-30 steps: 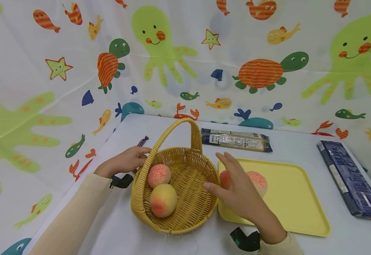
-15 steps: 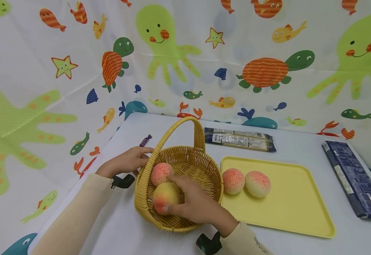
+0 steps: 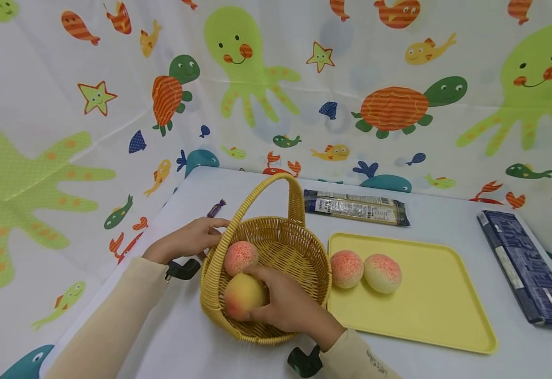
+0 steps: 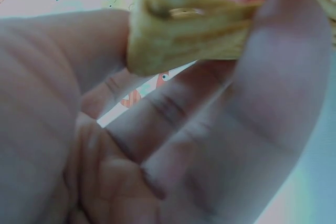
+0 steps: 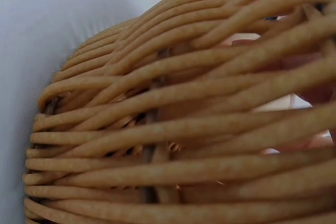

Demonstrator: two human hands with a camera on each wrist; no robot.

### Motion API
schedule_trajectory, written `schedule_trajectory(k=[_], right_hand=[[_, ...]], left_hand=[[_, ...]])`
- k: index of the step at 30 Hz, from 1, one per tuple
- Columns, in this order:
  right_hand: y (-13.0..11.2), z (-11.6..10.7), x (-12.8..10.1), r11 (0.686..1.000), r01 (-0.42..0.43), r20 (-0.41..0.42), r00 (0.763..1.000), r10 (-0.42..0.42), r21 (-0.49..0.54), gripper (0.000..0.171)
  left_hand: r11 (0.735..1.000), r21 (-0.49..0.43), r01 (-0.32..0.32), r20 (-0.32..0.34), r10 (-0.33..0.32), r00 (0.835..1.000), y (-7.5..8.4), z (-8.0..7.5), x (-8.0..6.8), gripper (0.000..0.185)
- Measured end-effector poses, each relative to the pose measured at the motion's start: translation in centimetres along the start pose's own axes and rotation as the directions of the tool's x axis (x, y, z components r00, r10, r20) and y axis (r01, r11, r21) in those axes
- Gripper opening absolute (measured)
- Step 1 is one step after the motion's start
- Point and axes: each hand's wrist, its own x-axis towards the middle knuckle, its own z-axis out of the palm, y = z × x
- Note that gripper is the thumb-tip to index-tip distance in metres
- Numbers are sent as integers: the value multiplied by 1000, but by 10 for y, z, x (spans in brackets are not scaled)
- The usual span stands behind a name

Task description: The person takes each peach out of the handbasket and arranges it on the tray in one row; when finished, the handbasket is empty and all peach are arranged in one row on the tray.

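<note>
A yellow wicker basket (image 3: 299,252) with an arched handle stands in the middle of the table. My left hand (image 3: 188,241) grips its left rim; up close in the left wrist view, thumb and fingers pinch the woven edge (image 4: 194,32). Reaching inside from the right, my right hand (image 3: 287,304) holds a yellow peach (image 3: 242,297) with a red blush, low in the basket. Just behind that one lies a pinkish peach (image 3: 240,257). In the right wrist view the basket's woven wall (image 5: 131,129) covers most of the right hand.
A yellow tray (image 3: 437,300) stands right of the basket, bearing two pink-and-cream peaches (image 3: 347,269) side by side. Behind it lies a flat dark-blue and clear package (image 3: 356,207). Another blue package (image 3: 529,268) is at far right. A purple wrapped candy (image 3: 216,208) lies back left.
My right hand has moved left from over the tray's edge into the basket and taken hold of the yellow peach, shifting it slightly. The left hand keeps its grip on the rim.
</note>
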Motion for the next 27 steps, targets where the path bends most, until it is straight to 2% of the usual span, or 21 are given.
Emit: schedule_trajectory(k=[5, 11, 16, 19, 27], right_hand=[[2, 2, 0, 1000, 17, 14, 1000, -17, -18, 72], [2, 3, 0, 991, 115, 58, 992, -111, -62, 66], [1, 3, -2, 1000, 25, -33, 999, -25, -4, 58], [1, 2, -4, 1000, -19, -73, 997, 19, -6, 58], [3, 1, -3, 999, -42, -39, 998, 43, 21, 67]], left_hand=[[1000, 5, 5, -6, -5, 1000, -1, -1, 0, 51], [1000, -2, -4, -2, 4, 1000, -1, -2, 0, 51], [1000, -8, -5, 1, 5, 1000, -1, -2, 0, 51], [1000, -15, 0, 1, 0, 1000, -1, -1, 0, 51], [999, -42, 2, 11, -2, 1000, -2, -1, 0, 51]])
